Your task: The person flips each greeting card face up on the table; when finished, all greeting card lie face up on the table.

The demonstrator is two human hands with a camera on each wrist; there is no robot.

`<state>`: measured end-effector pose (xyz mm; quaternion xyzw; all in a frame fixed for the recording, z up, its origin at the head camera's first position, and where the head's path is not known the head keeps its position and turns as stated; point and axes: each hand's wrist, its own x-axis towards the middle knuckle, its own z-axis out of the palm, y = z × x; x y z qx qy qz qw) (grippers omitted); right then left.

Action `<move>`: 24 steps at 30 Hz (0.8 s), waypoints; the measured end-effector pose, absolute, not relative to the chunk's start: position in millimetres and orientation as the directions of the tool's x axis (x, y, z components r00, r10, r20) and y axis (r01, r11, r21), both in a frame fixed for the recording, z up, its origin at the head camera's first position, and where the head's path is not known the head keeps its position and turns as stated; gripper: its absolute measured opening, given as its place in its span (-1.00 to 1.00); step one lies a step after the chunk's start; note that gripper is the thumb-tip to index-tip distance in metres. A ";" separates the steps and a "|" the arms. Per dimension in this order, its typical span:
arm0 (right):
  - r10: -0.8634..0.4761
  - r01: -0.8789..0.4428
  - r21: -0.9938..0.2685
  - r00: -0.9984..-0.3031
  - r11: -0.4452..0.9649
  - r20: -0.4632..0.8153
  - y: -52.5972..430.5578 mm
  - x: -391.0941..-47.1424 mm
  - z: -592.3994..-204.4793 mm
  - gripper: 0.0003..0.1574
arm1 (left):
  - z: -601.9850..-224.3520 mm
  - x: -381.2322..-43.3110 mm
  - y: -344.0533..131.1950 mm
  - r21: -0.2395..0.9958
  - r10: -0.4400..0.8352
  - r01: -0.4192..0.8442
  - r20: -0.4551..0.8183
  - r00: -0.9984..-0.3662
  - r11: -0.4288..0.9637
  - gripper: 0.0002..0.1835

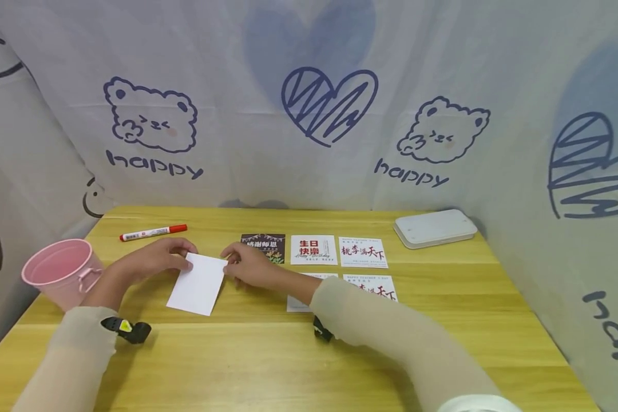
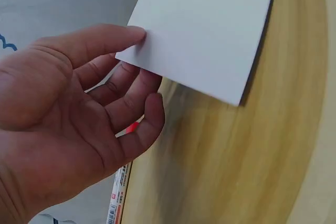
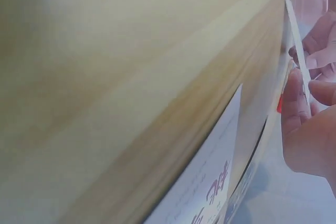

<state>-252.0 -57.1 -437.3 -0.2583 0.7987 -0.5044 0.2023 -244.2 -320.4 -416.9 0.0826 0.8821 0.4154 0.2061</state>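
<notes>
A blank white card (image 1: 197, 286) is held tilted above the table at left of centre, its plain face toward the head camera. My left hand (image 1: 157, 258) pinches its upper left corner, thumb on the face and fingers behind, as the left wrist view shows with the card (image 2: 202, 30) close up. At the upper right corner, my right hand (image 1: 253, 266) grips the card between thumb and fingers. From the right wrist view the card (image 3: 297, 43) appears nearly edge-on, between both hands.
Printed square cards, one dark (image 1: 262, 241) and others white, like the birthday card (image 1: 314, 250), lie in two rows, partly behind my right arm. A red-capped marker (image 1: 153, 232) lies beyond my left hand. A pink bucket (image 1: 64, 280) stands left; a white case (image 1: 435, 228) lies back right.
</notes>
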 end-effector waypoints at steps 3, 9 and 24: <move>-0.633 -0.220 -0.924 -0.773 0.312 -0.030 -51.9 -250.4 -433.5 -0.70 | -414.2 -240.5 -315.3 0.814 0.339 -0.031 -0.276 -0.899 0.580 -0.58; -0.641 -0.265 -0.920 -0.767 0.288 0.021 -30.1 -242.0 -418.6 -0.80 | -406.9 -228.8 -298.7 0.891 0.362 -0.067 -0.250 -0.898 0.448 -0.56; -0.661 -0.332 -0.908 -0.745 0.256 0.086 81.1 -208.8 -396.1 -0.73 | -401.8 -211.7 -201.1 0.962 0.486 -0.046 -0.176 -0.856 0.268 -0.67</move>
